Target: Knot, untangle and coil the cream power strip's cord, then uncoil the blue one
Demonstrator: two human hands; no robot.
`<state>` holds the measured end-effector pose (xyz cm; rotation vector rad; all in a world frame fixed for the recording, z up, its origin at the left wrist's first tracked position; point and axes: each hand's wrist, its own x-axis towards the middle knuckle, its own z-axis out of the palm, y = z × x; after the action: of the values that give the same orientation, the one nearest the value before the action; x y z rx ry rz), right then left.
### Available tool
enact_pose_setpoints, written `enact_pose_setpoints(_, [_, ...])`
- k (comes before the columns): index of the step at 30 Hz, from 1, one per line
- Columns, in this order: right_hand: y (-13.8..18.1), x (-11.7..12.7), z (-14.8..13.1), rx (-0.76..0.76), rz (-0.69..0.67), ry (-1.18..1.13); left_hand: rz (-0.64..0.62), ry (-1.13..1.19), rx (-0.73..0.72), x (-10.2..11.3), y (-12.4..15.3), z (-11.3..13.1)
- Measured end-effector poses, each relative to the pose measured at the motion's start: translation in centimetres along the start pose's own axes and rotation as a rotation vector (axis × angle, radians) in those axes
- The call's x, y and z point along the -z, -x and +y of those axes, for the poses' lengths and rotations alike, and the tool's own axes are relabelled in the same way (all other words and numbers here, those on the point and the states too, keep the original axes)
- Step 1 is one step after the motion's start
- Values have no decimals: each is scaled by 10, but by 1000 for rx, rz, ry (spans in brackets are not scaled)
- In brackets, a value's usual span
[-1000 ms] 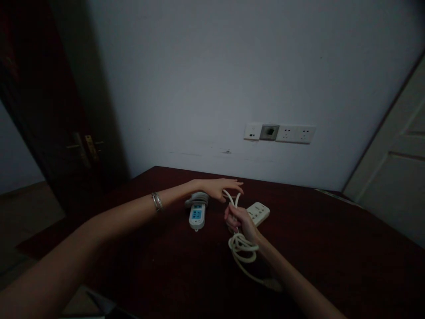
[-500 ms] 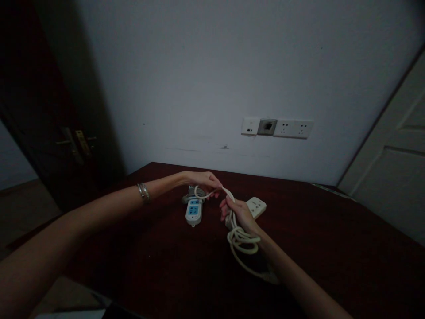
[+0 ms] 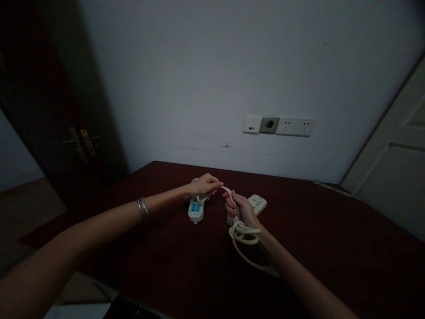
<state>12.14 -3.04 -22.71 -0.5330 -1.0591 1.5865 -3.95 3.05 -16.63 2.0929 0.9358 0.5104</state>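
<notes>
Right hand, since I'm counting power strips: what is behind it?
Behind the right hand, one end of a white power strip shows, with socket holes. The hand covers another part, which cannot be seen.

Fingers gripping white cord, dark table

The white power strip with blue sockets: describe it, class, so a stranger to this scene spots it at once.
Over the dark red tabletop, find the left hand pinching white cord. Below it in view lies the rounded white power strip, set apart by its blue panel from the off-white strip beside the right hand.
</notes>
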Motion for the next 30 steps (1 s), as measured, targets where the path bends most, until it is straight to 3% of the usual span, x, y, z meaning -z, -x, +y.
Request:
enact_pose_setpoints(6, [-1,5,5,29,41,1,315,-177,-135,-30,-10,-10])
enact_pose_setpoints(9, [-1,5,6,33,47,9,383,-130,-109,-41,-15,-16])
enact_pose_setpoints(12, [-1,5,5,35,35,19,327,3,-34,-42,-13,-20])
enact_pose_setpoints(17, [0,4,5,52,17,15,16,565,265,-32,5,-20])
enact_pose_setpoints(20, [0,3,5,55,29,7,-57,729,414,-28,17,-17])
enact_pose_setpoints(26, [3,0,4,55,38,15,68,529,457,-23,15,-15])
enact_pose_setpoints(30, [4,-1,3,43,26,14,264,121,329,-17,7,-15])
